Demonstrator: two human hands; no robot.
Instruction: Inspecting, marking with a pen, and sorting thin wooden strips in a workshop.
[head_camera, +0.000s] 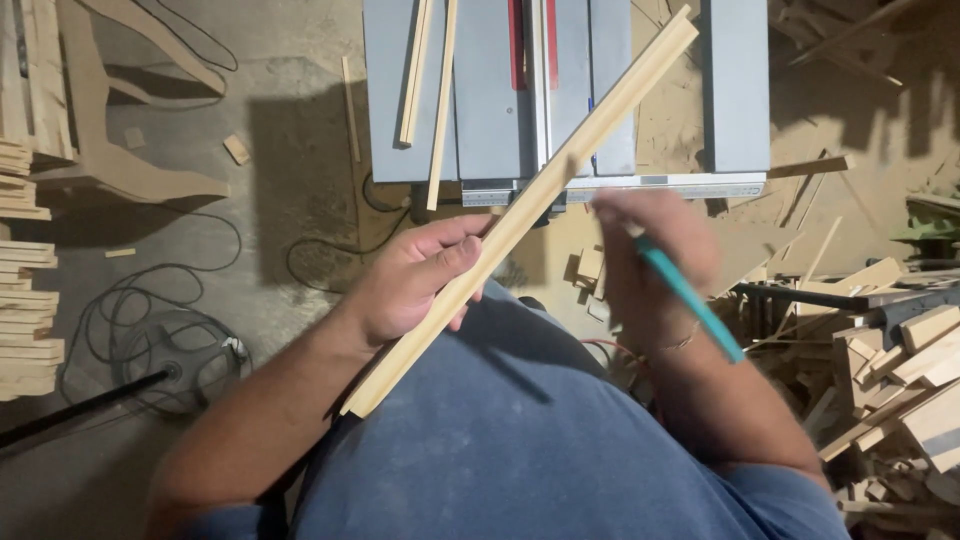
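Note:
My left hand (415, 280) grips a long thin strip of pale wood (560, 170) near its lower end. The strip runs diagonally from my belly up to the far right, over a table saw (490, 100). My right hand (650, 260), blurred by motion, holds a teal pencil (690, 295) just right of the strip, its tip near the strip's middle. The pencil's rear end points down to the right.
Two thin wood strips (430, 90) lie on the grey saw table, beside the red blade insert. Offcuts are heaped at the right (900, 360). Stacked boards (25, 310) stand at the left. Black cables (150, 340) coil on the dusty floor.

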